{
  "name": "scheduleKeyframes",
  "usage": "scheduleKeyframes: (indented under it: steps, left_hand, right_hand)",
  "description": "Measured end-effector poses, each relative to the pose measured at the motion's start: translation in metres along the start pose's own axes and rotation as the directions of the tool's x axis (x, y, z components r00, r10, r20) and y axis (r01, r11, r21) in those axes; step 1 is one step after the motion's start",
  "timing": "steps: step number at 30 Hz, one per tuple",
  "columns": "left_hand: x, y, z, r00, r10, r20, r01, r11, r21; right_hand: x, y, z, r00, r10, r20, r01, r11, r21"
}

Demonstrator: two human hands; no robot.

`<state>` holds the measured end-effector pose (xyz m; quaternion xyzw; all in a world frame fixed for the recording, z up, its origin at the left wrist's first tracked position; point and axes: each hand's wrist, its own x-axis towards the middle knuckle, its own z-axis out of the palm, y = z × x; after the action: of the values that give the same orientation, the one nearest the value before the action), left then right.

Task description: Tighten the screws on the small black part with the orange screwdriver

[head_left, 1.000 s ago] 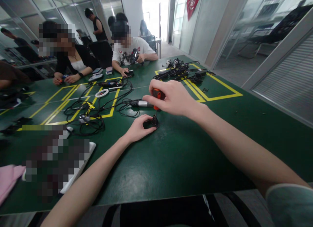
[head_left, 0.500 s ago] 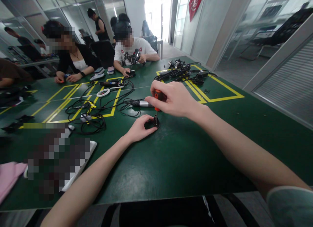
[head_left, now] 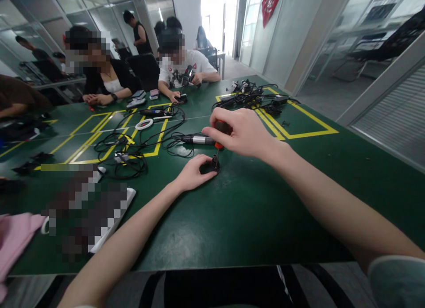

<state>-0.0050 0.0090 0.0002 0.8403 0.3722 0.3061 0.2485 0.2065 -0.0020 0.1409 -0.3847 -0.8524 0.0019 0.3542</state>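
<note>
My right hand (head_left: 241,133) is closed around the dark and orange handle of a screwdriver (head_left: 219,145). Its thin shaft points down at a small round black part (head_left: 215,165) on the green table. Whether the tip sits in a screw I cannot make out. My left hand (head_left: 196,171) grips that black part between thumb and fingers, holding it against the tabletop. Just behind my hands lies a black and silver cylindrical tool (head_left: 199,140) with a black cable.
The green table (head_left: 186,237) bears yellow tape outlines. Tangled black cables (head_left: 122,162) lie to the left, more cables (head_left: 245,95) at the back right. Two blurred white-edged objects (head_left: 129,197) and a pink cloth (head_left: 20,237) are front left. Co-workers sit across (head_left: 206,62).
The view has shifted slightly, so everything appears a little further right. My right hand still holds the screwdriver over the black part, its handle tilted slightly differently. My left hand keeps its grip.
</note>
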Motion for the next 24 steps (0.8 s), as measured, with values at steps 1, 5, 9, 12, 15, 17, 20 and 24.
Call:
scheduleKeyframes:
  steps: [1, 5, 9, 12, 15, 17, 20, 24]
  left_hand:
    - [-0.0001, -0.0002, -0.0001, 1.000, 0.003, 0.001, -0.003, 1.000, 0.000]
    - [-0.0005, -0.0018, -0.0003, 1.000, 0.028, 0.004, -0.028, 1.000, 0.009]
    - [-0.0006, -0.0034, 0.0007, 0.998, 0.064, 0.009, -0.064, 0.998, 0.013]
    - [-0.0004, -0.0039, 0.0014, 0.997, 0.075, 0.005, -0.075, 0.997, 0.011]
    - [-0.0002, -0.0035, 0.0011, 0.997, 0.080, 0.004, -0.080, 0.997, 0.012]
    - [-0.0002, -0.0032, 0.0007, 0.997, 0.081, 0.005, -0.081, 0.997, 0.013]
    - [-0.0004, -0.0033, 0.0002, 0.997, 0.082, 0.007, -0.082, 0.996, 0.015]
    - [-0.0010, -0.0034, 0.0005, 0.997, 0.073, 0.011, -0.074, 0.997, 0.027]
  right_hand:
    - [0.0001, 0.0003, 0.0000, 1.000, 0.000, 0.004, 0.000, 1.000, -0.001]
    - [-0.0001, 0.0025, 0.0045, 0.999, -0.050, -0.001, 0.050, 0.998, 0.025]
    - [-0.0001, 0.0032, 0.0076, 0.996, -0.088, -0.011, 0.088, 0.992, 0.095]
    - [0.0005, 0.0020, 0.0049, 0.997, -0.082, -0.011, 0.082, 0.992, 0.098]
    - [0.0011, 0.0005, 0.0015, 0.999, -0.038, 0.005, 0.037, 0.995, 0.090]
    - [0.0013, -0.0001, 0.0011, 0.999, -0.029, 0.020, 0.027, 0.995, 0.097]
    - [0.0011, 0.0003, 0.0035, 0.998, -0.056, 0.021, 0.054, 0.995, 0.078]
    - [0.0005, 0.0024, 0.0070, 0.997, -0.079, 0.024, 0.079, 0.997, 0.006]
